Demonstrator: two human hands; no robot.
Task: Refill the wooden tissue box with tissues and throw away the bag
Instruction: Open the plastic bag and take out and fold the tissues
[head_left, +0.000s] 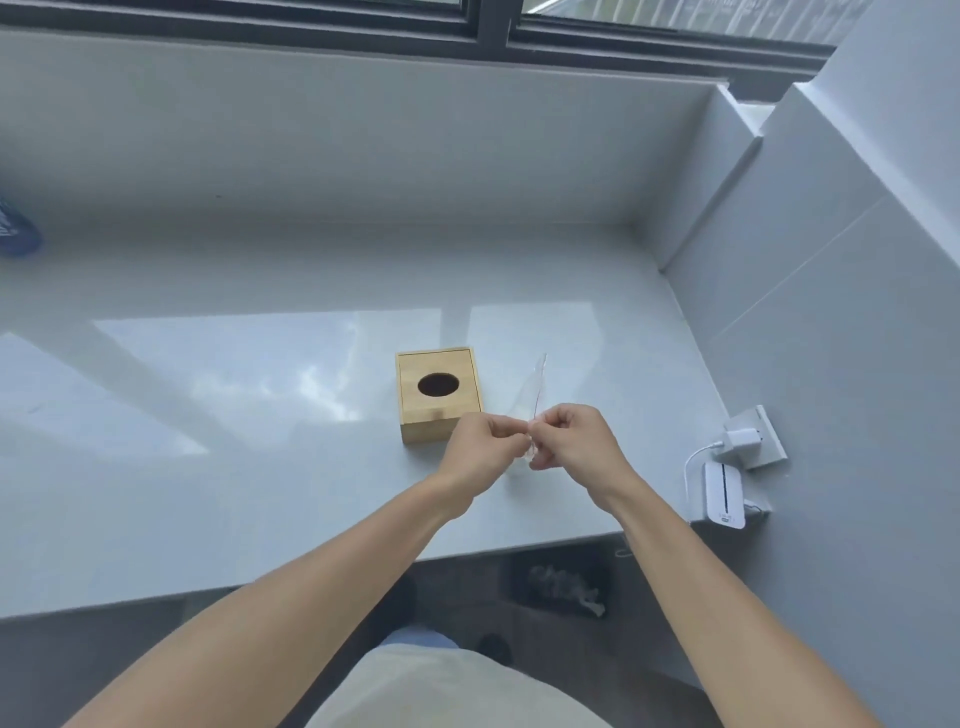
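Pinching: left hand (480, 449) and right hand (571, 439) meet fingertip to fingertip, both closed on a clear plastic bag (532, 400) held above the counter (208, 467).
Bag: thin, transparent film, flattened to a narrow strip rising away from the hands; contents cannot be made out.
Tissue box (439, 393): square, light wood, lid on, dark oval opening on top; no tissue shows through it.
Box position: standing on the counter, just left of the bag, its near right corner hidden behind the left hand.
Counter: pale grey, glossy, reflecting the window.
Right edge: white charger (740, 439) in a wall socket, white flat device (723, 494) beneath it, cable attached.
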